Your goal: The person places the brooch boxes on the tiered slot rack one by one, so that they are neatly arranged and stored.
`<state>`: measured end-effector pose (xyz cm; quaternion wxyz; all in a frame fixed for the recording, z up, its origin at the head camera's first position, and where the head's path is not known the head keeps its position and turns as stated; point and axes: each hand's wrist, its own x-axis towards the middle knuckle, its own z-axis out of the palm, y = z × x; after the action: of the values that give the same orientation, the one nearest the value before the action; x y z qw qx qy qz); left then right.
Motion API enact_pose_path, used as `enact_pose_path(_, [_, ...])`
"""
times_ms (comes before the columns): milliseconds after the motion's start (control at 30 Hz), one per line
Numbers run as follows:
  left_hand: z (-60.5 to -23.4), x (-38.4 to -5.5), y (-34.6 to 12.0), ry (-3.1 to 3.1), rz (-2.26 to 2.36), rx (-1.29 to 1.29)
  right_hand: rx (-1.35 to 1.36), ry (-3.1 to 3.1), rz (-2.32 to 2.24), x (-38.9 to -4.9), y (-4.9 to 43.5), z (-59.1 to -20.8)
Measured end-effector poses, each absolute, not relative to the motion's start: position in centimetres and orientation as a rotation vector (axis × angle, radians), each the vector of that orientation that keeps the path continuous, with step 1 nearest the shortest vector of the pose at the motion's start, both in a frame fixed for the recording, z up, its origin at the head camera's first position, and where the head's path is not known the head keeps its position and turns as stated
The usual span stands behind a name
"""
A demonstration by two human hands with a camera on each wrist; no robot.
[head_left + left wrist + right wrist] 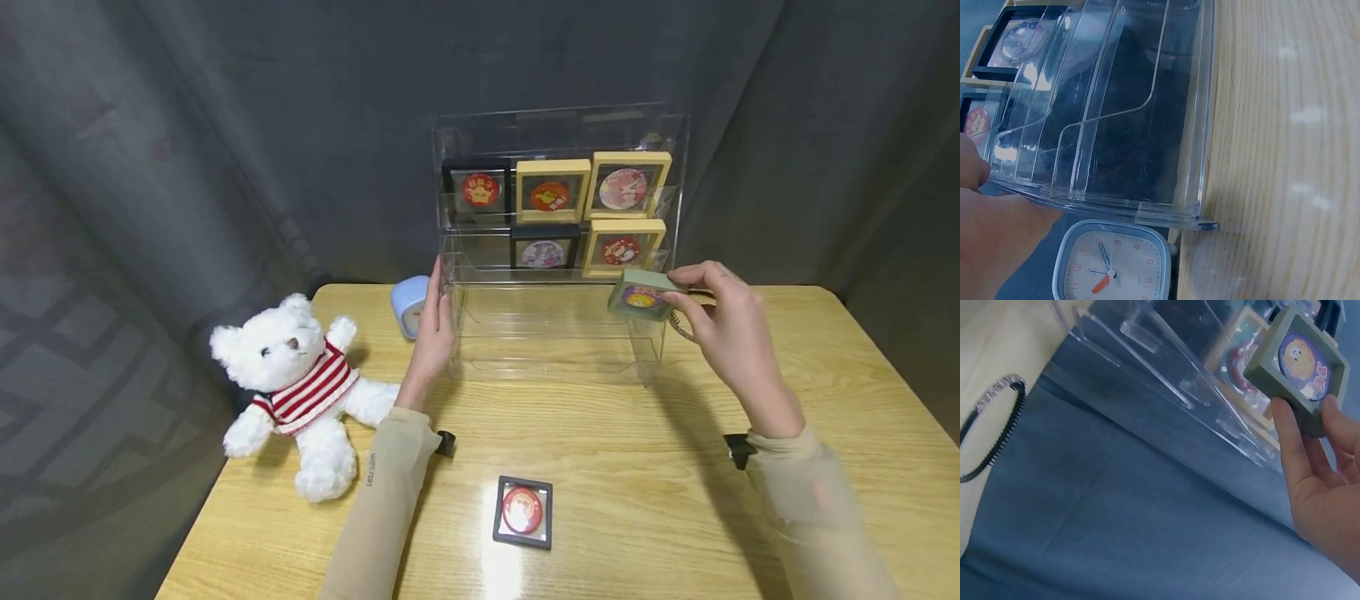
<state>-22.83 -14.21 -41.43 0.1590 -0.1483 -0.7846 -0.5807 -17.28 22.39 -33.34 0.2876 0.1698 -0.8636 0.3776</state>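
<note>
In the head view, my right hand (731, 333) pinches a small green display frame (641, 296) between thumb and fingers. A purple badge with a yellow cartoon face sits inside it. The frame is tilted in front of the right side of a clear acrylic tiered rack (555, 367). My left hand (431, 346) rests against the rack's left side, its fingers straight along the outer edge. On the upper tiers stand a black frame (543, 247) and several yellow frames, such as the yellow frame (624, 248) just above the green one.
Flat on the wooden table (600, 467) lies a black frame with a red badge (522, 511). A white teddy bear (311, 383) sits at the left. Beside the rack is a blue alarm clock (1113, 262). Behind my right hand lies a headband (997, 431).
</note>
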Motion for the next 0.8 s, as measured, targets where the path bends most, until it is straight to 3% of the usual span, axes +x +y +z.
enact_pose_path(367, [-41.5,-22.8,-14.2,-2.236,-1.671,-0.433,0.437,-2.312,0.900,-19.3,22.6,-31.9])
enact_pose_path(800, [-43.9,-24.6,-15.1,-2.168,-1.705,-0.516,0.473,-2.361,0.879,-20.7,22.5,-33.2])
